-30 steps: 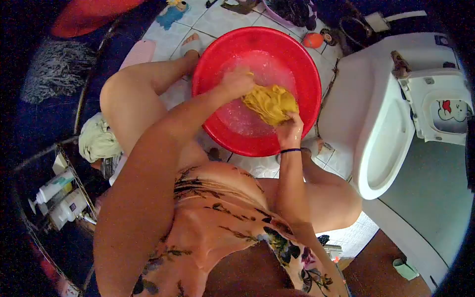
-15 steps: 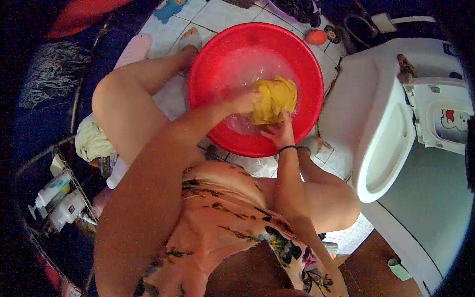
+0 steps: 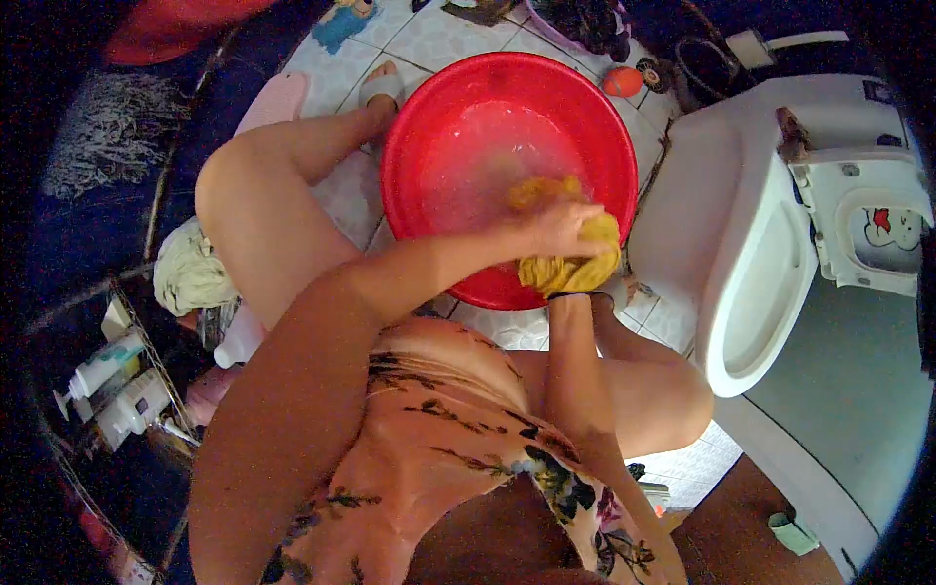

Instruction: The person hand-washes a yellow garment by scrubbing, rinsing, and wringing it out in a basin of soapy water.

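Observation:
A wet yellow cloth [image 3: 597, 255] is bunched over the near right side of a red plastic basin [image 3: 392, 185] that holds cloudy, sudsy water [image 3: 478, 161]. My left hand [image 3: 564, 230] presses on top of the cloth with its fingers closed round a fold. Beneath it the cloth covers most of my right hand, so its fingers are hidden; the wrist with a dark band [image 3: 569, 294] shows just below. Part of the cloth trails toward the water.
A white toilet [image 3: 756, 292] with its lid raised stands on the right. On the left are a wire rack with bottles [image 3: 107, 366], a pale cloth bundle [image 3: 190, 268] and a pink board-like thing [image 3: 273, 102]. An orange-red ball-like object [image 3: 622, 82] lies beyond the basin.
The cloth has moved right and nearer to me, up to the basin's near rim. My left hand has crossed over onto it, and my right hand has gone under it.

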Tool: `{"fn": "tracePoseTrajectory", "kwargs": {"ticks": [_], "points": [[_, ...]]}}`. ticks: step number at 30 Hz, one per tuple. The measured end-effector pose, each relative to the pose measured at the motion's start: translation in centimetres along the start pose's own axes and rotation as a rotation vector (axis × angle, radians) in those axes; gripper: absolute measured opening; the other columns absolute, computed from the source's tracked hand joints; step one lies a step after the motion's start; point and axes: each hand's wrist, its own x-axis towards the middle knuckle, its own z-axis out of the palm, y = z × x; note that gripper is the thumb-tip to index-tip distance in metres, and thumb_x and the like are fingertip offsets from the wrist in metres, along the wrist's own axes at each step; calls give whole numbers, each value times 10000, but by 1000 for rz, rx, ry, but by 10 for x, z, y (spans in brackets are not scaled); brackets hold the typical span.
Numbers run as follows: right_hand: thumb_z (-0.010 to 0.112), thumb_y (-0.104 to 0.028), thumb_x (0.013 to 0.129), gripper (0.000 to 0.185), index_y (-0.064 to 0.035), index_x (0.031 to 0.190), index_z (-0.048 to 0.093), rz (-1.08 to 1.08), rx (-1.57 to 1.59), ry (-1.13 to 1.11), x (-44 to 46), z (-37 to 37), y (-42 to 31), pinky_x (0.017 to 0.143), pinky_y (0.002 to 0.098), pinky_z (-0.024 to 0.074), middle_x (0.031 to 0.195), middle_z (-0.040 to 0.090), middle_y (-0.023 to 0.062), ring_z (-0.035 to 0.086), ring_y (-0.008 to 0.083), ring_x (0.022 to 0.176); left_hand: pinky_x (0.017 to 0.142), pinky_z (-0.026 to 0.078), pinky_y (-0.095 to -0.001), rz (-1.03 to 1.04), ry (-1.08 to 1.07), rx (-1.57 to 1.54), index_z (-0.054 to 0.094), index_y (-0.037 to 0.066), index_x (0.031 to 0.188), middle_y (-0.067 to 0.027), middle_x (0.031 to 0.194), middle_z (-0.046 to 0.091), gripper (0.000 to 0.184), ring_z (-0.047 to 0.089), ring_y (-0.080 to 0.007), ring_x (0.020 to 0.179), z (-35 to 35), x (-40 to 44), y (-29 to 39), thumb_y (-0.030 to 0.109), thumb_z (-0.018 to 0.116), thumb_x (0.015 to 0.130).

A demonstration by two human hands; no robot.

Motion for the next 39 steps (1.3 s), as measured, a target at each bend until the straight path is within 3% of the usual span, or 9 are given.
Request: {"fn": "tracePoseTrajectory", "kwargs": {"ticks": [5,9,15,21,26,29,34,37,39], "points": [[404,-333,864,426,-26,1158,438,-29,23,69,-10,27,-10,905,414,382,1140,492,121,481,263,1038,769,448,-399,215,-138,619,542,94,1040,-154,952,583,328,558,-299,902,-51,30,-72,321,490,810],[464,-349,818,531,-6,1209,354,20,16,85,-7,4,-28,953,428,321,1259,364,143,376,315,1137,838,398,-445,-608,-304,655,487,132,1120,-160,1130,496,406,496,-319,1019,-105,21,-95,373,466,794],[529,-412,767,603,-233,1271,249,72,-371,264,2,-16,-22,795,464,398,1227,370,64,432,279,1040,862,401,-467,-272,-66,1116,382,200,1224,-148,1348,226,551,397,-428,1091,-111,-20,-86,357,569,730],[571,-512,701,735,-226,1285,228,264,-481,398,-1,-16,10,794,538,367,1256,303,133,318,367,1124,857,407,-419,-312,-206,746,426,148,1197,-133,1233,412,556,450,-323,1075,-56,-47,-171,286,616,693],[498,-543,753,736,-169,1318,210,447,-298,282,3,-22,4,888,529,313,1306,304,111,312,306,1177,706,454,-340,-224,-236,-181,534,71,994,-127,901,575,328,553,-236,855,-21,-30,-84,95,559,668],[438,-482,816,592,-100,1257,337,326,-18,-59,9,-43,-4,908,415,353,1199,435,109,400,254,1107,664,445,-387,256,-190,-51,550,65,885,-135,828,569,302,561,-301,765,-2,-26,6,98,612,592],[417,-388,839,481,-83,1209,385,159,17,-252,-17,-40,-2,898,389,372,1166,464,93,437,244,1073,753,442,-415,301,-455,104,577,80,904,-139,885,583,330,556,-320,848,4,-15,38,271,602,636],[405,-331,852,418,-73,1181,414,80,-110,-193,-1,-30,0,892,374,383,1146,481,84,458,238,1054,688,452,-400,297,78,459,595,145,809,-84,779,593,230,585,-272,756,5,-1,-16,290,602,630],[397,-293,861,378,-66,1162,433,36,-172,-119,2,-13,0,888,364,390,1132,493,77,473,234,1040,673,466,-393,106,-27,481,599,128,820,-95,806,596,248,589,-278,761,-1,7,-63,313,584,656]]}}
